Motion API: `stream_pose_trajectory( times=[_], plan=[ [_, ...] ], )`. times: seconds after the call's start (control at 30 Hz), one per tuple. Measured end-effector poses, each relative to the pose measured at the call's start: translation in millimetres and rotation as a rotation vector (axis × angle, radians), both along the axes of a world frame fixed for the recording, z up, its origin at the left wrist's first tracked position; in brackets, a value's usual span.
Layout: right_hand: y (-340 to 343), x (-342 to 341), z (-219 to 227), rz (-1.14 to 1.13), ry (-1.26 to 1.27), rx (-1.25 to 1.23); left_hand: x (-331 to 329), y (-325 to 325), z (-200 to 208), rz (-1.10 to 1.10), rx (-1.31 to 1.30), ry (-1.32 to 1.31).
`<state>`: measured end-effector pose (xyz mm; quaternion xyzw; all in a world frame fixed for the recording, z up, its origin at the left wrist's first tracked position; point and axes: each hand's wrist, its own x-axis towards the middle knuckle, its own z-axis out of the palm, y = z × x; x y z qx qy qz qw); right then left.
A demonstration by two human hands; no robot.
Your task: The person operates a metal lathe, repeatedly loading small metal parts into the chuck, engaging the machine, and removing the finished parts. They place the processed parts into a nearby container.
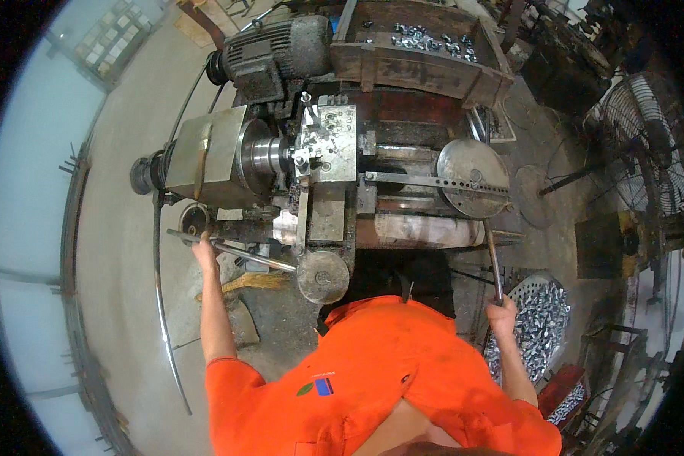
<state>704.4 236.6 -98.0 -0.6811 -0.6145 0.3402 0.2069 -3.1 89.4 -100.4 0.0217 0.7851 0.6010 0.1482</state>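
My left hand (204,252) is closed round a long metal lever (254,257), which slopes down to a round metal disc (323,277) at the front of a lathe. My right hand (501,316) grips the lower end of another lever (495,258). That one rises to a larger disc (473,178) on the lathe's right side. Between them stands a metal tool block (338,137) with a small upright handle. Just left of it is the lathe's round spindle (266,156), nearly meeting the block. Whether a workpiece sits there is too small to tell.
Behind the lathe are a dirty electric motor (277,57) and a wooden box (418,64) holding small metal parts. A perforated pan (530,323) heaped with shiny metal parts lies by my right arm. A straw broom (254,282) lies below my left lever; a fan (642,144) stands far right.
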Motion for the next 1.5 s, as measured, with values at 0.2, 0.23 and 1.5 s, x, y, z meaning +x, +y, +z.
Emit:
stream_pose_trajectory(
  times=[0.2, 0.23, 1.5],
  plan=[
    [-11, -20, 10, -0.040, -0.031, 0.038, 10, 7, 4, -0.009, 0.016, 0.045],
    [-11, -23, 16, -0.040, -0.003, 0.047, 13, 8, 8, -0.014, 0.020, 0.039],
    [125, 26, 1, -0.068, -0.852, 0.729, 20, -39, -170, -0.658, -1.226, 0.867]
  ],
)
